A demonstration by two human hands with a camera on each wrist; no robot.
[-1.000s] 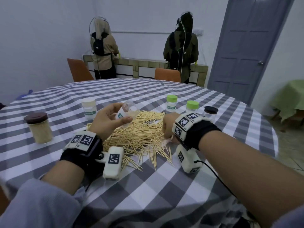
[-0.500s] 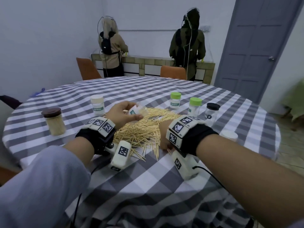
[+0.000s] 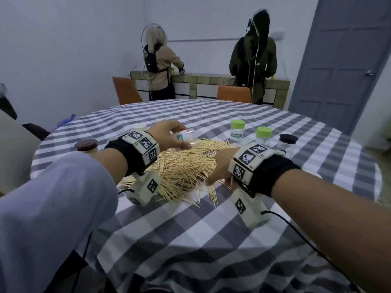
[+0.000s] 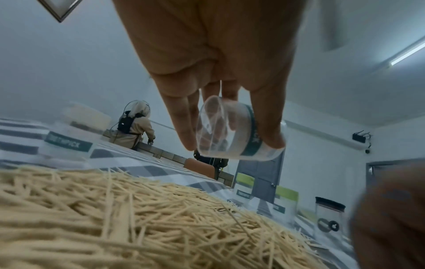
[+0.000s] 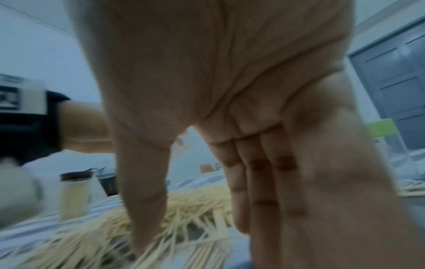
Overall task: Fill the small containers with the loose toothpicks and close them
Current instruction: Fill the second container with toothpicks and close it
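Toothpicks [image 3: 186,166] heaped, left grip [image 3: 167,136] holding clear cylindrical container [image 4: 232,132], right grip [image 3: 220,166] slack-fingered.

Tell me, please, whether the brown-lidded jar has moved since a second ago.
No. The brown-lidded jar stands where it did, left of the pile and nearer than the white-lidded jar. Only the camera has shifted.

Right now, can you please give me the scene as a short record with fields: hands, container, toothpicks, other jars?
left hand: holds clear container tilted above the pile, no lid on it
container content: looks empty
right hand: fingers straight, reaching down into the toothpicks
toothpicks: loose pile on checked table
other jars: two green-lidded jars, black-lidded jar, brown-lidded jar, all closed
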